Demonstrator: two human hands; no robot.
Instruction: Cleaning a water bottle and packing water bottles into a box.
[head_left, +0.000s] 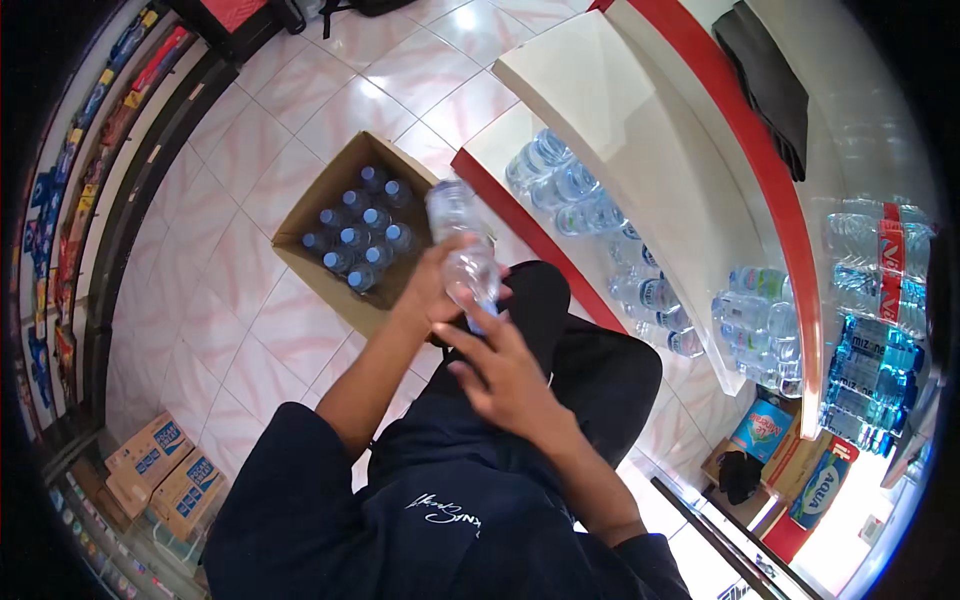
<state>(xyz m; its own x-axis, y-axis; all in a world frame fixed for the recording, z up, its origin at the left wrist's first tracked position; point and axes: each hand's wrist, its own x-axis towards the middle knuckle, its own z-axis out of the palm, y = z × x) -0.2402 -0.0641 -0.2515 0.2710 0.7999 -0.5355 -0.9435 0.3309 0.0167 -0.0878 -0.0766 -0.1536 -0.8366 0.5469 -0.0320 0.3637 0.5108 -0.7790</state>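
Observation:
A clear plastic water bottle (471, 266) with a blue cap is tilted in front of me, its cap end towards my body. My left hand (437, 289) is wrapped around its middle. My right hand (506, 367) is at the cap (481, 319), fingers spread; blur hides whether they touch it. To the left, an open cardboard box (315, 281) stands on the floor, holding several upright bottles (364, 232) with blue caps. Part of the box floor shows beside them.
On the right, a white shelf unit with red edging (540, 232) carries lying water bottles (577, 195) on its lower level and more bottles (757, 322) above. Cartons (169, 472) stand at lower left, below a product rack (82, 195). My knee (536, 300) is beneath the bottle.

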